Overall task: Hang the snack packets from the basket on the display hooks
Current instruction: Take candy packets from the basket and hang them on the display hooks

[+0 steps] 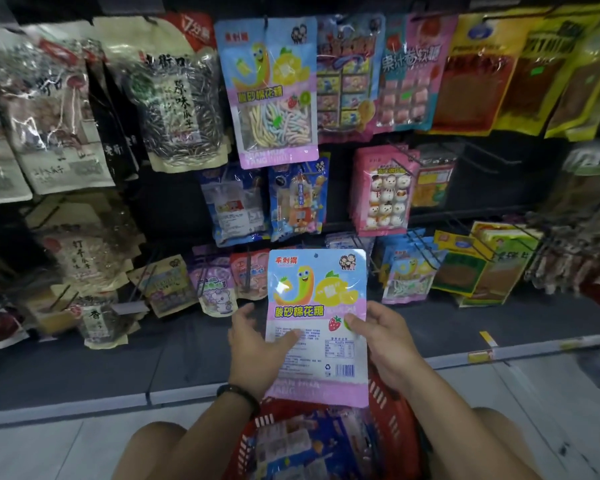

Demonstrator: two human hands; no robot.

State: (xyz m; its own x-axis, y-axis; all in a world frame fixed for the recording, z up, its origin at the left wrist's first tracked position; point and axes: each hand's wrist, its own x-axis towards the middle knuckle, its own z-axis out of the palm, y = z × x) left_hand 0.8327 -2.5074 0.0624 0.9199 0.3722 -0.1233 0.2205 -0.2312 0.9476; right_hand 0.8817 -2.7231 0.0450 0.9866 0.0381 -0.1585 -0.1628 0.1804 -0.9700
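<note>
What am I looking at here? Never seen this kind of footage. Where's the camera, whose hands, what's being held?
There is one picture only, taken by a wide-angle camera worn on a person's head, looking forward and down. No robot is involved; the work is done with bare hands.

The left hand and right hand hold one packet upright between them, a blue and pink bag with a cartoon worm. The left wrist wears a dark band.

Below the hands is a red basket with more packets inside, too blurred to name.

Ahead is a shop rack of hooks hung with snack bags. A matching packet already hangs at the top centre, so that hook is probably where the held one goes.
</note>
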